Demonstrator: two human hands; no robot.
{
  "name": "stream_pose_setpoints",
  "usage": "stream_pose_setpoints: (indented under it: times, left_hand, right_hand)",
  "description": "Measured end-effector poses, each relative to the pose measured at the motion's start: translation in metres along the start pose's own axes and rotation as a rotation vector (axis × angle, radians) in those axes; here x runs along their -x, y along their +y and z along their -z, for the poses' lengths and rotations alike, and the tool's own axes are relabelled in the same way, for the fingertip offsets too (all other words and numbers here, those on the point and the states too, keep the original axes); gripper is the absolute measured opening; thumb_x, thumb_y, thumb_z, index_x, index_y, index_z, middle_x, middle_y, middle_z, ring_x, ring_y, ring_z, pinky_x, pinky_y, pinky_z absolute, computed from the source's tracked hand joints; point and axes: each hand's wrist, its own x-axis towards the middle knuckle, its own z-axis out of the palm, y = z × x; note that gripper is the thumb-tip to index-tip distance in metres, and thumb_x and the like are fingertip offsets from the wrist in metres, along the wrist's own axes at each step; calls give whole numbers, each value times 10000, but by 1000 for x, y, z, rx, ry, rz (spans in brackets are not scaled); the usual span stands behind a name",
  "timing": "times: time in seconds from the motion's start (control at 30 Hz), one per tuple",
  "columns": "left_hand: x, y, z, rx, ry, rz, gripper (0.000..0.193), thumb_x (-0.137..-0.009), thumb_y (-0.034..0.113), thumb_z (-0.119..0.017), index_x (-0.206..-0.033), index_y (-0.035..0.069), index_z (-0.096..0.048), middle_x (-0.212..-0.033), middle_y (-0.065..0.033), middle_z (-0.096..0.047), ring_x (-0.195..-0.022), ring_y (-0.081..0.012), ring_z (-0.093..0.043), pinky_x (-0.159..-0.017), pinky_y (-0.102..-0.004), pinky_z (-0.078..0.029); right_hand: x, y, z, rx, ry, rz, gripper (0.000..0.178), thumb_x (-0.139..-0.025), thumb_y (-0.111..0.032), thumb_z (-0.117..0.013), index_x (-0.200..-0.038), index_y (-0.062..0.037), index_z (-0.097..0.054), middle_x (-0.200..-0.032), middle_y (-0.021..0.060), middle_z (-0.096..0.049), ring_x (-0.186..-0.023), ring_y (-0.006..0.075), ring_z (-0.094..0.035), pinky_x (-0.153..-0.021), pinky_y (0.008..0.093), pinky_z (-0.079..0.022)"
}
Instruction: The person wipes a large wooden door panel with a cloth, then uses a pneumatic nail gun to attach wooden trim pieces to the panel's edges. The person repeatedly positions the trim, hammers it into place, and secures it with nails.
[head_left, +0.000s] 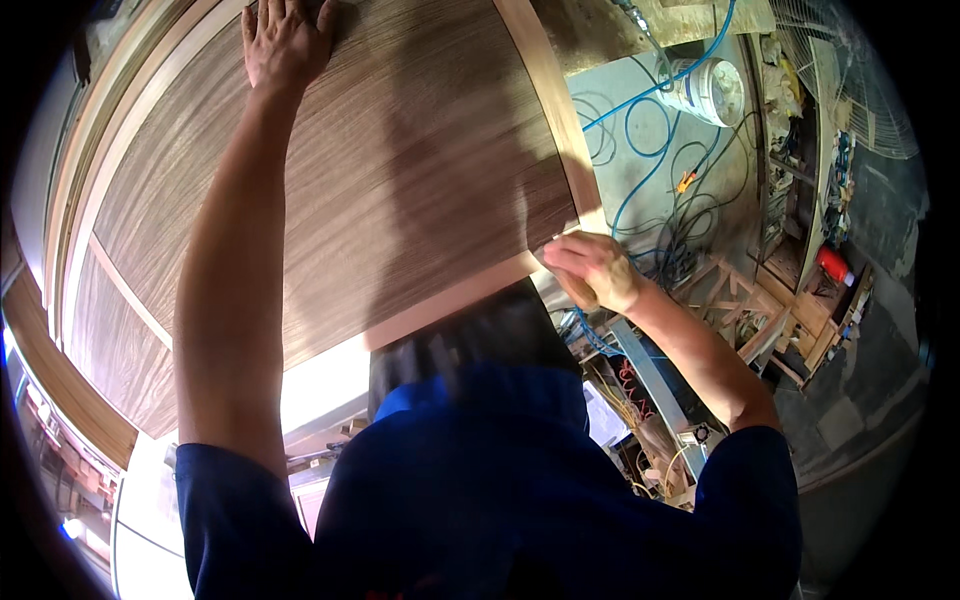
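A large wood-grain panel (430, 150) with pale wooden edge strips (545, 75) lies in front of my body. My left hand (285, 45) rests flat on its far left part, fingers spread, holding nothing. At the near right corner of the panel, my right hand (590, 265) is closed with its fingers bent against the pale edging. Something brownish shows beneath the palm, but its kind is hidden by the hand and slightly blurred.
Beyond the panel's right edge, a blue hose (645, 150) and dark cables loop over the floor near a white bucket (712, 92). Wooden crates with offcuts (810, 310) and a red container (833, 266) stand further right. A wire fan guard (850, 70) is at the top right.
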Motion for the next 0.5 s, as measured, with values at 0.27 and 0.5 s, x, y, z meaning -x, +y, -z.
stream_pose_setpoints:
  times: [0.27,0.5]
  left_hand:
    - [1,-1,-2,-11,0,-3,729,-1068,434,-520,-1616,-15,-347,-1678,-233,-367,-1577,-370,-310,-1304,-536,-206]
    - [-1,-7,-13,28,49,-13,716,-1077,513,-457,-1638,77,-369,-1700,-174,-357,-1591,-339,-295,-1310,-538,-176]
  right_hand:
    - [13,13,-16,-579,12,-302,102,-834,-87,-712,-923,-87,-662,-986,62,-676,-930,260,-717,-739,410,-559]
    - [-4,15,-3,-331,-172,-272,46,-925,-40,-676,-969,-32,-667,-785,44,-570,-637,162,-585,-575,329,-436]
